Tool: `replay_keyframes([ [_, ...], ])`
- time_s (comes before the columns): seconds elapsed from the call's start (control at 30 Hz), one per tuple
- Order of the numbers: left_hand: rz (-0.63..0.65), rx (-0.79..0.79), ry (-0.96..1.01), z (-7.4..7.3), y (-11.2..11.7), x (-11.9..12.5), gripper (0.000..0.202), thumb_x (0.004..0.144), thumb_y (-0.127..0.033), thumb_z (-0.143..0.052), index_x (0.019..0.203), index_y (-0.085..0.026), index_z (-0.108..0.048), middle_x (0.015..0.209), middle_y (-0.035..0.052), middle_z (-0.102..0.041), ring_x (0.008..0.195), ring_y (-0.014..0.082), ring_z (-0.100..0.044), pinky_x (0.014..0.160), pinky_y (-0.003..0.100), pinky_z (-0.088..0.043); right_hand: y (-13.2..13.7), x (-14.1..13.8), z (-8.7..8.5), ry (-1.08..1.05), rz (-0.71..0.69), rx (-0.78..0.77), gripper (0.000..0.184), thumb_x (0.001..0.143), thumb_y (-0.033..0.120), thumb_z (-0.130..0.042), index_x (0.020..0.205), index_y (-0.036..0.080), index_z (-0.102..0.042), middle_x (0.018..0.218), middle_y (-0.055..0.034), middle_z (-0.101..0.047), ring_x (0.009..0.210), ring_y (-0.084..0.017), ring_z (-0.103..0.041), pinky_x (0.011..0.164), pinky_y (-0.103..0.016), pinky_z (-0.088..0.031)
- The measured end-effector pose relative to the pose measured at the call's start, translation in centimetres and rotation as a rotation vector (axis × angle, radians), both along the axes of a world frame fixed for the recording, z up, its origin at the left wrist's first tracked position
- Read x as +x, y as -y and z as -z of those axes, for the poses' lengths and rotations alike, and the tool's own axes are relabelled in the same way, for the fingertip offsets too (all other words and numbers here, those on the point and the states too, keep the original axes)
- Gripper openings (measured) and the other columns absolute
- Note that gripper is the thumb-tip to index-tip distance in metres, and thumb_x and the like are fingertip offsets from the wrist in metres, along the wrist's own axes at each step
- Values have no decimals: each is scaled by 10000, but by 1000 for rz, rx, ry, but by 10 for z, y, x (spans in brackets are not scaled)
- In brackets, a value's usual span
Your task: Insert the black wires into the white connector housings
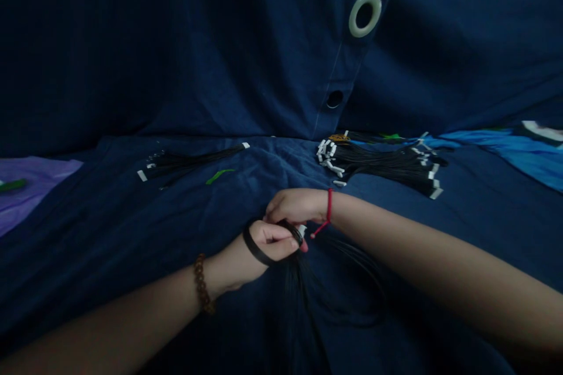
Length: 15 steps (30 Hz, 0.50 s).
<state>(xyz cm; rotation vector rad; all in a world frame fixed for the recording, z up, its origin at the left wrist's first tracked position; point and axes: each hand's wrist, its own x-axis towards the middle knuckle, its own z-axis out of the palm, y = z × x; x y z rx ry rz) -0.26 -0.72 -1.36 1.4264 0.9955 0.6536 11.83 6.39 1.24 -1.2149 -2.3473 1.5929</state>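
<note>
My left hand (pixel 266 244) is closed around a bundle of thin black cables (pixel 299 287), whose loose lengths hang down and loop off to the right. A white end piece (pixel 302 230) shows at the top of the bundle, beside my left thumb. Across the back of my left hand runs a flat black band (pixel 255 248). My right hand (pixel 294 205) is curled over the far side of the bundle, against my left hand. Its fingertips are mostly hidden, so what they pinch cannot be made out.
Dark blue cloth (pixel 176 211) covers the surface and hangs behind. At the right lies a large pile of black cables (pixel 382 164) with white ends; a smaller bunch (pixel 193 159) lies left. A green strip (pixel 220 176), purple bag (pixel 39 187) and blue bag (pixel 514 155) are around them.
</note>
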Motion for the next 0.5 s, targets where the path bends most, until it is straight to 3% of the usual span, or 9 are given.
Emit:
replay_keyframes([
  [0.17,31,-15,-15,-5,-1,-3,223,724,-271,-554,770,-118,-711,568,-2,-558,484,82,-389,435,191,-261,43,38,-14,-197,207,46,290,906,378,-379,987,129,-506,786,-10,-560,605,-91,-536,541,-238,-450],
  [0.23,40,-34,-16,-4,-1,-4,209,717,-281,-571,766,-131,-708,586,-3,-564,500,86,-414,439,184,-284,63,51,-15,-254,248,80,235,885,345,-422,930,131,-507,736,2,-549,586,-75,-504,519,-198,-414],
  [0.4,60,-231,23,-1,-1,-4,230,691,-259,-613,896,-172,-672,675,-13,-607,524,78,-469,470,171,-330,90,65,-1,-265,337,152,111,845,217,-429,875,150,-513,693,17,-518,564,-77,-473,512,-198,-385],
  [0.5,55,-362,33,-6,0,-2,207,653,-230,-649,834,-128,-648,623,-22,-581,493,69,-456,444,169,-317,92,67,3,-227,351,198,136,809,146,-430,871,165,-549,695,10,-555,585,-96,-488,520,-214,-365],
])
